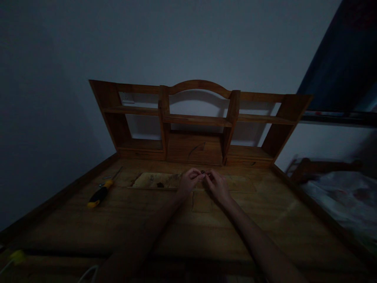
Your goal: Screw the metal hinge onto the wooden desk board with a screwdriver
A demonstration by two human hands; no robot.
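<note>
Over the middle of the wooden desk, my left hand [189, 182] and my right hand [217, 186] meet with fingertips pinched together. Between them is a small dark piece [203, 172], perhaps metal, too small and dim to name. Both hands are closed on it, and the fingers hide part of it. Under and beside my hands runs a pale strip [147, 180] where the desk's surface looks peeled, with a dark spot on it. Off to the left lies a screwdriver [100, 195] with a yellow and black handle, its shaft pointing away from me.
Small shiny bits [105, 179] lie by the screwdriver's shaft. A wooden shelf unit [198, 119] stands at the desk's back against the wall. Raised rims [318, 210] edge the desk's sides. A yellow object [18, 256] and a white cable [90, 271] are at the lower left.
</note>
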